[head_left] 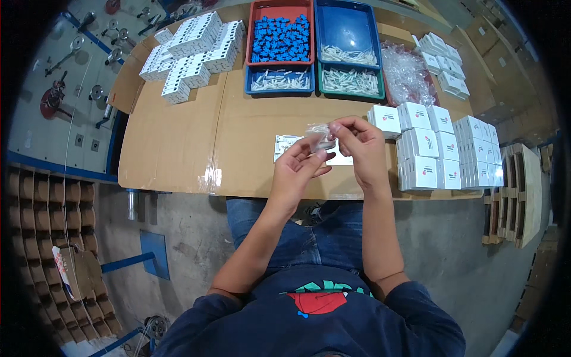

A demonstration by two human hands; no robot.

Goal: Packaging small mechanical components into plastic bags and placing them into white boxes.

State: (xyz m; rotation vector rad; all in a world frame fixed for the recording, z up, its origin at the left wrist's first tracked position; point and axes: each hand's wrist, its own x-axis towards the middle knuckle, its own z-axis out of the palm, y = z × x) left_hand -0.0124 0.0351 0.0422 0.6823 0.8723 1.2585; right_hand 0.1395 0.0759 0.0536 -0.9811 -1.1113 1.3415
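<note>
- Left hand at frame centre, fingers curled up, thumb and fingertips pinched on the lower edge of a small clear plastic bag
- Right hand just right of it, thumb and forefinger clamped on the top of the same bag, other fingers bent loosely
- Bag is held in the air between both hands, above the near edge of the cardboard-covered table, centre of frame; contents too small to tell
- Flat white card lies on the table right behind the hands, partly hidden by them
- Stack of white boxes at centre right, just beside the right hand, packed in rows
- Red tray at top centre, full of small blue parts
- Blue tray right of the red one, a few whitish pieces along its near side
- Shallow blue tray and green tray below those, both with whitish small parts
- Heap of clear plastic bags at upper right, next to the green tray
- More white boxes at far upper right, loose pile
- Pile of white boxes at upper left of the table, stacked unevenly
- Wooden pallet at right edge, on the floor
- Brown cardboard divider grid at lower left
- Person sits at the table, dark blue top and jeans at frame bottom
</note>
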